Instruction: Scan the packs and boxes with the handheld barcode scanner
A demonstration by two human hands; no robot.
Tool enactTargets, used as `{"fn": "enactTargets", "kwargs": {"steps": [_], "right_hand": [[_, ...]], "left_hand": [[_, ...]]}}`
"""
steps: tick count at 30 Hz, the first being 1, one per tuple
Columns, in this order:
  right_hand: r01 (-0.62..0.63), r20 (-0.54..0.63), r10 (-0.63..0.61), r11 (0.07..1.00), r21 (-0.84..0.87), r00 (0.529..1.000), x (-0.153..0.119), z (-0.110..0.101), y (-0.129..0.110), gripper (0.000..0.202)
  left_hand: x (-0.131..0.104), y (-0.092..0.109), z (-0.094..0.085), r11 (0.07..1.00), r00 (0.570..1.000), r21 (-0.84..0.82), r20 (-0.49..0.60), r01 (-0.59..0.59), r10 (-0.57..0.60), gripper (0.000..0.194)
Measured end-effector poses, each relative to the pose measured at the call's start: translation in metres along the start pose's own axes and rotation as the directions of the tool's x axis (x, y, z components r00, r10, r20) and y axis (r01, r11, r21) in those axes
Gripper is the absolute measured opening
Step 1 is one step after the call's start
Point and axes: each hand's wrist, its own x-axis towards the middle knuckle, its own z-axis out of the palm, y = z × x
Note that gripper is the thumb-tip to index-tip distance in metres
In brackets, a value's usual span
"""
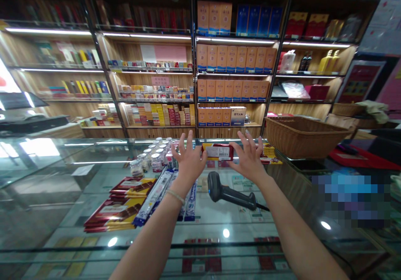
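Note:
Between my two hands a small red and yellow packaged bar [217, 151] is held level, its white label and barcode facing me. My left hand [189, 159] pinches its left end with thumb and finger, the other fingers raised. At the right end my right hand [249, 156] grips it the same way. Just below lies a black handheld barcode scanner [232, 194] on the glass counter [206, 227], its cable running right under my forearm. Blue and white long packets [156, 196] lie partly behind my left forearm. Yellow and red packs [271, 152] sit beyond my right hand.
Red and gold chocolate packs [115, 211] are stacked at the left, with several small lidded jars [156, 161] behind. A wicker basket [305, 136] stands at the right. Shelves with orange boxes [232, 58] line the back wall. A blurred blue patch covers something at the right.

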Motion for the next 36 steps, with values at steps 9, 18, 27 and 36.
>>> {"fn": "enactTargets", "kwargs": {"steps": [9,18,27,36], "right_hand": [[0.025,0.0,-0.025,0.999,-0.043,1.0,0.0,0.0,0.005,0.056],[0.042,-0.026,-0.043,0.999,-0.026,0.999,0.001,-0.001,0.003,0.059],[0.029,0.052,-0.028,1.0,-0.005,0.998,0.002,-0.008,-0.003,0.061],[0.138,0.143,-0.122,0.985,-0.104,0.982,0.023,-0.02,-0.013,0.065]], "left_hand": [[0.001,-0.007,0.002,1.0,1.0,-0.01,0.0,-0.027,0.027,0.042],[-0.003,-0.009,0.001,0.942,0.949,0.123,0.012,-0.313,0.314,0.091],[-0.004,-0.008,0.002,0.938,0.943,0.109,0.0,-0.33,0.332,0.063],[-0.002,-0.012,-0.002,0.952,0.953,0.049,-0.013,-0.301,0.302,0.063]]}}
